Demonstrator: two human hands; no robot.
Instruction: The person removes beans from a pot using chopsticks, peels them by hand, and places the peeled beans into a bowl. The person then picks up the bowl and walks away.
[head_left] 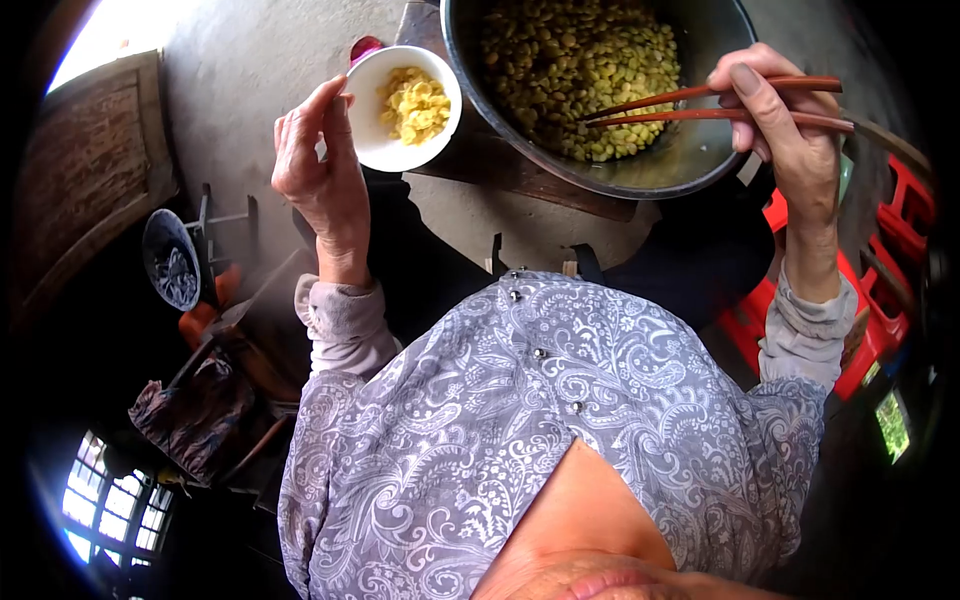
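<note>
Two reddish-brown chopsticks (690,115) are in my right hand (785,140), closed round their upper ends. Their tips reach down among greenish-yellow beans (560,65) in a large metal pot (690,170). My left hand (320,180) is at the left rim of a white bowl (365,145), its thumb and forefinger tips close together. Whether they grip the rim or a small thing between them, I cannot make out. Pale yellow pieces, like peeled beans (415,105), lie in the middle of the bowl.
Bowl and pot rest on a low wooden bench (500,177) before my knees. Red plastic stools (865,300) stand at the right. Farther left are a grey basin (172,260) on a stand and a wooden panel (95,175). A pink object (365,47) sits behind the bowl.
</note>
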